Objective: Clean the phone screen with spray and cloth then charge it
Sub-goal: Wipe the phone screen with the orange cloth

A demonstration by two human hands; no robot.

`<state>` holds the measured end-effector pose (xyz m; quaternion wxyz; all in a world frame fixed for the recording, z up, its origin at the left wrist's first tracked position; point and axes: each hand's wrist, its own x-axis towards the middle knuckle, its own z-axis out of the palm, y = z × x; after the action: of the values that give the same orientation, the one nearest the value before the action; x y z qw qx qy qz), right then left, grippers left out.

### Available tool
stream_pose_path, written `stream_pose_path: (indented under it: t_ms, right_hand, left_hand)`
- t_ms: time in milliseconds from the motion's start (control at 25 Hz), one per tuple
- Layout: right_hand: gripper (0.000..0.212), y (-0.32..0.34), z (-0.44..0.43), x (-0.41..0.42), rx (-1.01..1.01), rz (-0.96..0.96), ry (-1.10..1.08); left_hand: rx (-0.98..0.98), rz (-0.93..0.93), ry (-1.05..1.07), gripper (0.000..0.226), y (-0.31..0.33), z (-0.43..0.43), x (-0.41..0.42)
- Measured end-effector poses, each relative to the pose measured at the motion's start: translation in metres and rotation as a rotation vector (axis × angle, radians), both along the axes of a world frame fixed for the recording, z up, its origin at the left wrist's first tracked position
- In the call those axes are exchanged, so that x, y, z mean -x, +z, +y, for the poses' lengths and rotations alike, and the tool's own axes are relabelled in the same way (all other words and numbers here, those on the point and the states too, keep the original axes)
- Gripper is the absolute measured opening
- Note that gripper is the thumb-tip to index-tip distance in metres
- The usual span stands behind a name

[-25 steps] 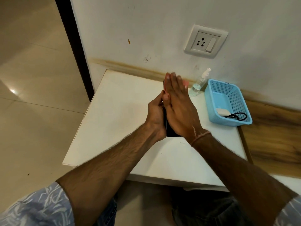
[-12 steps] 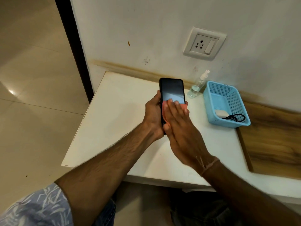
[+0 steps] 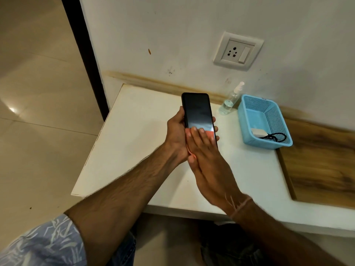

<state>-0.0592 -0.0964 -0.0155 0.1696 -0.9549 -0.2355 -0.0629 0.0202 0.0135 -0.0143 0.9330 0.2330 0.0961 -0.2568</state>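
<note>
the left hand [image 3: 175, 133] grips a black phone [image 3: 197, 112] by its edges, holding it screen-up above the white table [image 3: 134, 146], top end pointing toward the far wall. the right hand [image 3: 206, 160] lies flat with fingers together, pressing a pinkish-orange cloth [image 3: 208, 133] against the near end of the dark screen; only a small patch of cloth shows beyond the fingertips and at the thumb. a thread band circles the right wrist. to the right at the far edge of the table a clear spray bottle [image 3: 231, 99] stands just beside a blue mesh basket [image 3: 269, 112], which holds a white charger [image 3: 258, 132] and a black cable [image 3: 276, 136]. a wall socket [image 3: 238, 51] sits above them on the white wall.
</note>
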Motion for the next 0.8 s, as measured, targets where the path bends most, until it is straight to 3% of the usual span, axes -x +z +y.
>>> stream_pose_path:
  t_ms: [160,320,480,600,800]
  right_hand:
    - [0.054,-0.003,-0.045,0.015,0.148,-0.069,0.062]
    - [0.058,0.003,-0.056,-0.003,0.001,0.028,-0.208]
    - [0.059,0.001,-0.044,0.006,-0.152,0.037,-0.281]
    - [0.057,-0.002,-0.021,0.020,-0.110,-0.023,-0.205]
    - [0.057,-0.009,-0.002,0.036,-0.158,0.054,-0.051]
  left_hand:
    - [0.026,0.018,0.002,0.080,-0.001,-0.003,0.000]
    - [-0.054,0.005,0.030,0.077,0.002,-0.005,0.000]
    - [-0.057,-0.021,0.029,0.076,0.006,-0.005,0.005]
    - [-0.015,-0.020,-0.013,0.078,0.011,-0.008,0.006]
    - [-0.009,0.001,-0.051,0.074,0.008,-0.006,0.009]
